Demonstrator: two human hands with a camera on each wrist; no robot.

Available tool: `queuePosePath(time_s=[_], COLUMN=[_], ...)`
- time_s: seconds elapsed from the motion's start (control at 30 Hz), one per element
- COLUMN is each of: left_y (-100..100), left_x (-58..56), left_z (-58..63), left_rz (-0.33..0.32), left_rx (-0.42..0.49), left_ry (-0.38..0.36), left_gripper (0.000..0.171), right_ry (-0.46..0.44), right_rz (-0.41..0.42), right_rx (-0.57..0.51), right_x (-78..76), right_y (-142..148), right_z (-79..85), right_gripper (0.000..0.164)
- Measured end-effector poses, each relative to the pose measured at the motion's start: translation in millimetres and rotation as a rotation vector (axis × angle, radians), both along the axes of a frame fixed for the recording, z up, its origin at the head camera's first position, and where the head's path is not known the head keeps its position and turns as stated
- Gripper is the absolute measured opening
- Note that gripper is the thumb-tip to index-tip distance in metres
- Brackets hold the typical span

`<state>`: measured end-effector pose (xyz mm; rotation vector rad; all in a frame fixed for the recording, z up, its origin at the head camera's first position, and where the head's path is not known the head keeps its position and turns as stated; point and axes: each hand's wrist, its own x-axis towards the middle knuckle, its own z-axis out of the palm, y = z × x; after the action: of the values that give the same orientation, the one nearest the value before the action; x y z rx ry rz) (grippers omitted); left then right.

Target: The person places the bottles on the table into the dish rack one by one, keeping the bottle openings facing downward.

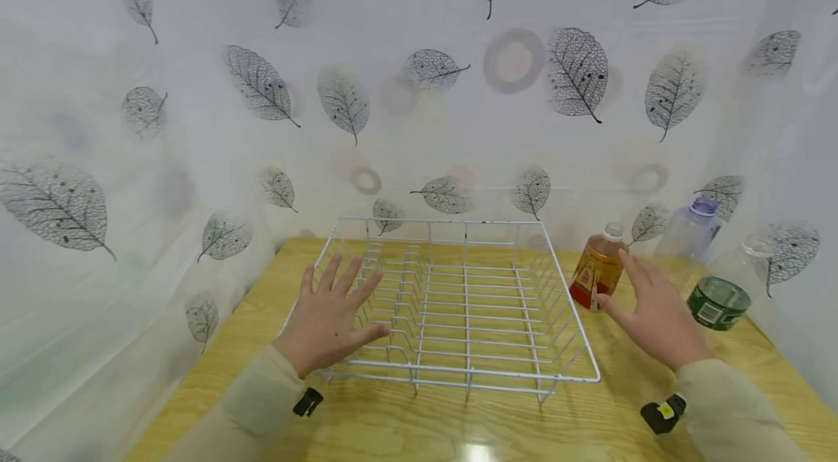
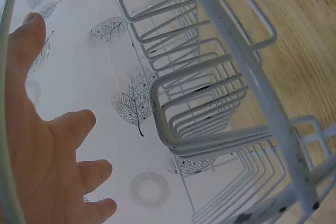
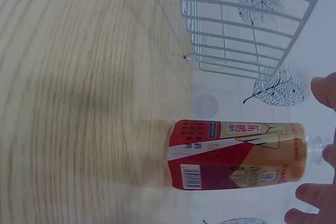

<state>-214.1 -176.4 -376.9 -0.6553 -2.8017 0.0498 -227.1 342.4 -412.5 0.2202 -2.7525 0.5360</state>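
Observation:
A white wire dish rack stands on the wooden table. My left hand is spread over the rack's left side, its fingers straight and holding nothing. In the left wrist view that hand is beside the rack's wire dividers. My right hand reaches toward a plastic bottle with a red and orange label, thumb and fingers apart. The right wrist view shows the bottle upright on the table and capless, with the fingertips close around its neck.
Right of my right hand stand a clear bottle with a purple neck and a clear bottle with a green label. A pale leaf-printed curtain hangs behind the table and at both sides.

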Motion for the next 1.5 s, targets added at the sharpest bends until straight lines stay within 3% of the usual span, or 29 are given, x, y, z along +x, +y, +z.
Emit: queuePosePath(time_s=[0.3,0.6,0.83,1.1,1.5], left_y=[-1,-1,0,0,0], left_x=[-0.4,0.1,0.6,1.8,4.4], left_z=[-0.4,-1.3,-1.0,-1.2,-0.8], left_rz=[-0.003,-0.02,-0.02,-0.023,-0.029], left_rx=[-0.012,0.019,0.019,0.025,0.035], left_ry=[0.0,0.002,-0.003,0.003,0.012], left_gripper=[0.088,0.087,0.086,0.086,0.088], right_ry=[-0.137,-0.304,-0.323,-0.351,-0.344], right_rz=[-0.057,-0.089,-0.076,-0.103,-0.104], right_rx=[-0.358,-0.532,-0.54,-0.442,-0.443], right_x=[-27.7,-49.0,-57.2,-61.8,-48.9], right_y=[7,9,10,9,12], right_z=[-17.7,-42.3,-51.3,-58.3,-53.2], right_gripper=[0.1,0.113,0.118,0.105,0.103])
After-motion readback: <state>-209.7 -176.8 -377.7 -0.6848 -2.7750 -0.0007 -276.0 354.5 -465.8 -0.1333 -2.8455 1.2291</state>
